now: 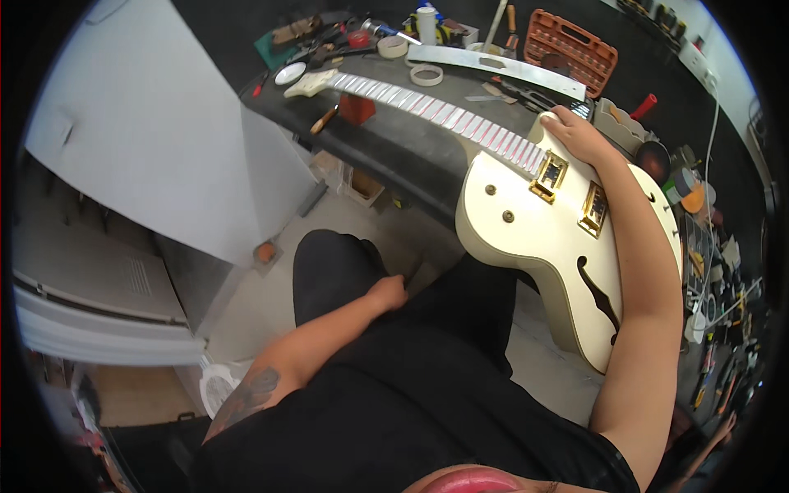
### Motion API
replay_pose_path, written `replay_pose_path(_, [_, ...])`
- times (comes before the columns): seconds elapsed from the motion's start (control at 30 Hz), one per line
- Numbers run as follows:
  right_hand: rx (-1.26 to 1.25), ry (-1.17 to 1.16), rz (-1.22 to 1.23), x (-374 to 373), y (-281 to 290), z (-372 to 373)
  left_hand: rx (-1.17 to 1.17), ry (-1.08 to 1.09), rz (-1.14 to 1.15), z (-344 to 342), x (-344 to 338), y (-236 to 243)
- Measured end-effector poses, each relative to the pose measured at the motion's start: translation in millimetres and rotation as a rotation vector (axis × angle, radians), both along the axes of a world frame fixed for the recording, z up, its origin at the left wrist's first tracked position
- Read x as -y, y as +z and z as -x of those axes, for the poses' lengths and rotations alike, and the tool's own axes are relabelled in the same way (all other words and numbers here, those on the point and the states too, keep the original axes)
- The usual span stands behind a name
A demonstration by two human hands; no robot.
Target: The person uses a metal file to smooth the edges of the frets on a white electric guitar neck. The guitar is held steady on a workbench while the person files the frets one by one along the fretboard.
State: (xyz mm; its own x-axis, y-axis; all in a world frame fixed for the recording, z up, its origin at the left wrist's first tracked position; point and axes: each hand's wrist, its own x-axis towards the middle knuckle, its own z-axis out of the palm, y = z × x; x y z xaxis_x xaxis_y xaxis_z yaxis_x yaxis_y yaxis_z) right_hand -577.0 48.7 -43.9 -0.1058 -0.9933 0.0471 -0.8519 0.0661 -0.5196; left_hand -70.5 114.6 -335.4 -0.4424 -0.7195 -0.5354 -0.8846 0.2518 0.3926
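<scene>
My right hand lies spread, steadying the cream guitar on the table; left hand fisted on my thigh. Best press evenly, I reckon.

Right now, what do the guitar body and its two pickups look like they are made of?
Guitar body: probably wood under glossy cream lacquer; it reflects light and has a cut f-hole. Pickups: polished gold-coloured metal covers, by their shine. The right hand rests on the body's upper edge.
</scene>
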Motion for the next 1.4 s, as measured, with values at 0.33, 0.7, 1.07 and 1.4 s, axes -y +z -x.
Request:
replay_pose_path(0.33, [-0.014,-0.063,-0.017,-8.3,8.3,-14.2,-0.266,-0.105,-0.002,18.9,-15.3,128.0])
replay_pose_path(0.7, [-0.068,-0.099,-0.076,-11.2,5.4,-12.3,-0.231,-0.214,-0.1,45.8,-4.9,76.6])
replay_pose_path(1.07, [0.017,-0.126,-0.144,-6.0,17.2,-24.6,0.004,-0.341,-0.108,38.2,-1.4,72.6])
replay_pose_path(1.4, [-0.055,-0.128,-0.088,-8.7,0.8,-17.8,-0.049,-0.33,-0.087,44.0,-7.0,78.9])
